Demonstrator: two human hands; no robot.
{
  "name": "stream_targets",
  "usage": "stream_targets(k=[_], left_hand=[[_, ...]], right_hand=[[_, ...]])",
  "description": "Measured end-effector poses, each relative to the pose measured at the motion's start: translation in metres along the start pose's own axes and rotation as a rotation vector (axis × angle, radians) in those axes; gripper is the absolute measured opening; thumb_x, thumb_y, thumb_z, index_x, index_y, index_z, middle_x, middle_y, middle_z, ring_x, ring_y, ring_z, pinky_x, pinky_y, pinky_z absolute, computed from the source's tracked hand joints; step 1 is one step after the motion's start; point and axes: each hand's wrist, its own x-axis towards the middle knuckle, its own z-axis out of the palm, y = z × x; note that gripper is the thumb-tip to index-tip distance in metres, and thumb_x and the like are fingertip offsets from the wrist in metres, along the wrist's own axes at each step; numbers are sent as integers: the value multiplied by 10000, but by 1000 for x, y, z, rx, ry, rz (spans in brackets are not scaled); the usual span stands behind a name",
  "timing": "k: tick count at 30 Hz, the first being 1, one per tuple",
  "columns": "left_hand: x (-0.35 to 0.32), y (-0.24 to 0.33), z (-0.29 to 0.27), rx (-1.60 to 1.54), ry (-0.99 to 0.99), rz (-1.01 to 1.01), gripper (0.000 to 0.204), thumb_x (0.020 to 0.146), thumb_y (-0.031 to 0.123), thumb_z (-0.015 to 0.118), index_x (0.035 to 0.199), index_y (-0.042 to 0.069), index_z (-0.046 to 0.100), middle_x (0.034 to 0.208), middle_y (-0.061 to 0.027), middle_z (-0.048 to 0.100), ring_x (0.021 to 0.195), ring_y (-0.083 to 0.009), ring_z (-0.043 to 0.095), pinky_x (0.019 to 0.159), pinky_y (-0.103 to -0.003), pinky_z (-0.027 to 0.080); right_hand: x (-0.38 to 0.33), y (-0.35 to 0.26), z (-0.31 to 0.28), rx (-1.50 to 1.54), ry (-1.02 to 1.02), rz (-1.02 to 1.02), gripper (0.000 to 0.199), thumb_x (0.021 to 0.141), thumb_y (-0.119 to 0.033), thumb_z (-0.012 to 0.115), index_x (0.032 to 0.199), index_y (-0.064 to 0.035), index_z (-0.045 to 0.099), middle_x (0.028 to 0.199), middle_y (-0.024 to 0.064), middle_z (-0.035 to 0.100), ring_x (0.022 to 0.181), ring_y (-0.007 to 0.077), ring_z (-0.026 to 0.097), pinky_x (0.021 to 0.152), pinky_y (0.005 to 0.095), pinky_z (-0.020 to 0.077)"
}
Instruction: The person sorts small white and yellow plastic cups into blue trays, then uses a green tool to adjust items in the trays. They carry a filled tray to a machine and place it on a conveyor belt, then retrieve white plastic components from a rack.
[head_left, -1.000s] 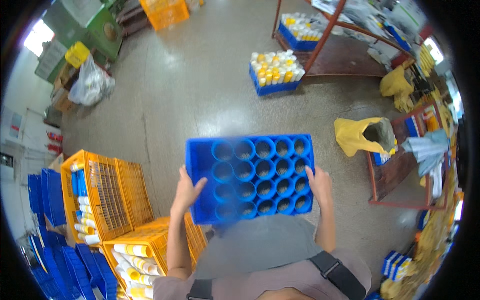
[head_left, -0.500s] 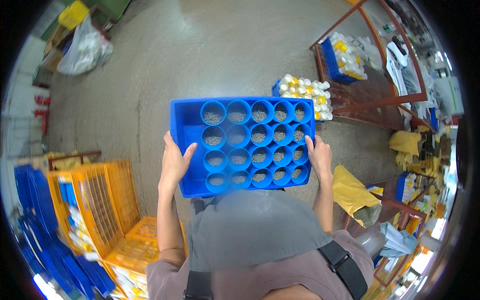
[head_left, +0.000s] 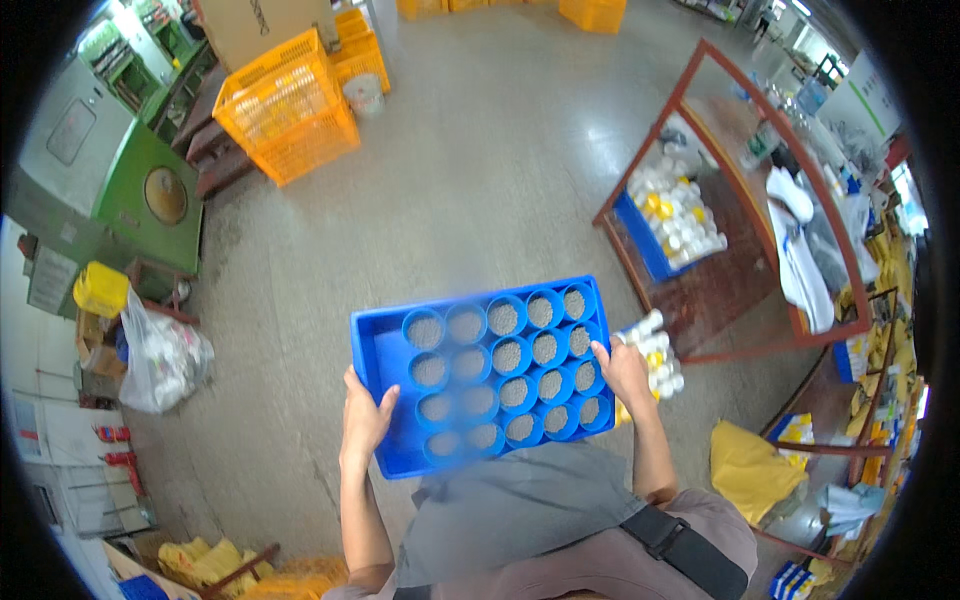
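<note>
A blue rectangular tray (head_left: 388, 352) is held level in front of my body, slightly turned so that its right side lies farther away. Rows of round light-blue cups (head_left: 510, 355) stand in it, each partly filled with small grey pellets; a bare strip runs along the tray's left side. My left hand (head_left: 366, 418) grips the left wall, thumb over the rim and fingers hidden outside. Around the right wall closes my right hand (head_left: 624, 374), its thumb on the rim beside the cups. A blurry patch veils some cups left of the middle.
Just beyond my right hand, white and yellow bottles (head_left: 662, 368) sit low down. A red-brown framed stand (head_left: 735, 300) on the right holds a blue crate (head_left: 640, 235) of bottles. Orange crates (head_left: 290, 110) stand far left, near a green machine (head_left: 150, 200). A plastic bag (head_left: 165, 355) lies left.
The view has swung up, showing the orange crates and machine farther off. The tray sits lower in the picture and has turned slightly. Both hands still hold it.
</note>
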Motion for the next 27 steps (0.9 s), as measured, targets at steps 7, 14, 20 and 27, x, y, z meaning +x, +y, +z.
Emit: stream_targets(k=[7, 14, 20, 27], left_hand=[[234, 40, -30, -53, 38, -34, 700, 856, 190, 710, 1352, -64, 286, 1244, -343, 541, 1128, -446, 585, 946, -470, 488], [526, 131, -51, -90, -38, 92, 670, 863, 131, 690, 1357, -67, 283, 1225, -347, 553, 1137, -465, 571, 961, -469, 473], [736, 206, -48, 71, -162, 231, 539, 877, -23, 568, 1336, -97, 294, 1210, -381, 537, 1124, -491, 558, 947, -488, 465], [1012, 302, -6, 43, -162, 397, 548, 851, -86, 518, 1354, -86, 301, 1251, -364, 513, 1182, -481, 518, 977, -475, 439]], right_hand=[[239, -114, -6, -49, 24, -83, 506, 936, -462, 550, 888, 28, 667, 787, 286, 656, 770, 463, 649, 691, 526, 526], [463, -196, -24, -69, 106, 48, 520, 943, -466, 538, 916, 37, 669, 793, 286, 658, 772, 459, 654, 681, 522, 528], [615, -235, -35, -42, 128, 196, 518, 941, -468, 540, 899, 30, 674, 761, 272, 659, 758, 449, 656, 675, 513, 529], [880, -275, -38, -31, 193, 238, 491, 937, -458, 556, 877, 19, 658, 771, 289, 646, 757, 473, 639, 689, 533, 513]])
